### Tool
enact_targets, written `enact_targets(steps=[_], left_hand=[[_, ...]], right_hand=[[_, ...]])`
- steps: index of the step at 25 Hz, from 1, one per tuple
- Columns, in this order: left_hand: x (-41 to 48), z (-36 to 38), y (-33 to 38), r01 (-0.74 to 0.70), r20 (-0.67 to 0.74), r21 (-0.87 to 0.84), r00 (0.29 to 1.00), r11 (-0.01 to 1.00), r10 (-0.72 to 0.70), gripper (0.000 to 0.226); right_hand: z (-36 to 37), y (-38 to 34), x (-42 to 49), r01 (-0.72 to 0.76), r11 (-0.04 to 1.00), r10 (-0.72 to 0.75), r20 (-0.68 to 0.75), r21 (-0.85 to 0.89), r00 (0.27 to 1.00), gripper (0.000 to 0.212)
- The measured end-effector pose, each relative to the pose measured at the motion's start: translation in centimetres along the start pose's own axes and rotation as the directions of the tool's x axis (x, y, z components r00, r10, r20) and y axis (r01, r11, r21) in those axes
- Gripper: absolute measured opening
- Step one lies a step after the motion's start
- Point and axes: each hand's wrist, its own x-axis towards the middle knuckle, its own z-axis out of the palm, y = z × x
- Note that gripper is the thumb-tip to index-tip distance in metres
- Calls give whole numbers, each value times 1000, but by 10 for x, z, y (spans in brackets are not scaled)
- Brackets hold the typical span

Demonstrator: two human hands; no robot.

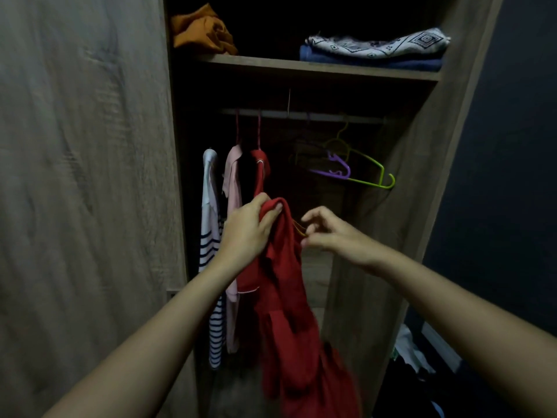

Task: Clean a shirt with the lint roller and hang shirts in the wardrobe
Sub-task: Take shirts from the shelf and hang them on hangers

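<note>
A red shirt (289, 312) hangs down in front of the open wardrobe (370, 267). My left hand (247, 227) grips its top edge, fingers curled round the cloth. My right hand (328, 233) pinches an orange hanger (299, 229) that pokes out of the shirt's neck. Further in, a striped shirt (211, 245), a pink shirt (233, 188) and another red garment (260, 170) hang from the rail (301, 115). No lint roller is in view.
Empty green (366, 165) and purple (339, 168) hangers hang at the rail's right end. The shelf (316, 67) above holds an orange cloth (202, 30) and folded patterned and blue textiles (373, 49). A closed wardrobe door (84, 176) stands at left. Clothes lie at lower right (410, 354).
</note>
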Motion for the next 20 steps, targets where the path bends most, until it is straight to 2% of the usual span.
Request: enact_targets(steps=[1, 3, 5, 7, 9, 11, 12, 13, 14, 15, 17, 18, 20], left_hand=[[0, 3, 4, 8, -13, 23, 1000, 1000, -7, 22], [-2, 11, 6, 46, -5, -29, 999, 999, -46, 24], [-6, 15, 5, 77, -2, -98, 997, 992, -78, 21], [-7, 14, 5, 95, -48, -150, 993, 984, -103, 17], [-2, 5, 4, 176, -126, -162, 972, 971, -198, 20], [7, -9, -6, 277, -196, -189, 929, 942, -313, 24], [11, -17, -13, 302, -211, -209, 915, 930, -344, 24], [15, -25, -22, 315, -211, -200, 911, 928, -355, 23], [17, -33, -29, 325, -188, -121, 920, 938, -343, 23], [18, -39, -37, 335, -134, 36, 935, 942, -327, 25], [17, -45, -47, 289, 10, 374, 949, 881, -315, 31], [15, -45, -49, 255, 36, 453, 952, 854, -304, 34], [13, -42, -50, 195, -32, 419, 979, 887, -200, 33]], right_hand=[[6, 4, -2, 40, 994, -37, 33, -99, 999, 41], [18, 12, -5, 88, 944, -99, -20, -318, 995, 45], [22, 20, -6, 109, 925, -157, -105, -364, 982, 39], [21, 30, -7, 144, 889, -215, -119, -434, 969, 44], [18, 42, -12, 168, 727, -234, -10, -666, 972, 66], [14, 60, -22, 195, 529, -153, 133, -826, 979, 83], [8, 67, -29, 219, 509, -117, 185, -832, 976, 83], [0, 73, -34, 241, 534, -105, 220, -810, 970, 78], [-12, 77, -38, 273, 542, -125, 245, -794, 961, 69], [-25, 78, -37, 301, 506, -155, 258, -808, 954, 60], [-51, 74, -28, 305, 366, -228, 233, -879, 945, 47], [-62, 69, -22, 267, 340, -262, 182, -902, 948, 40], [-71, 58, -13, 184, 393, -313, 57, -901, 948, 34]])
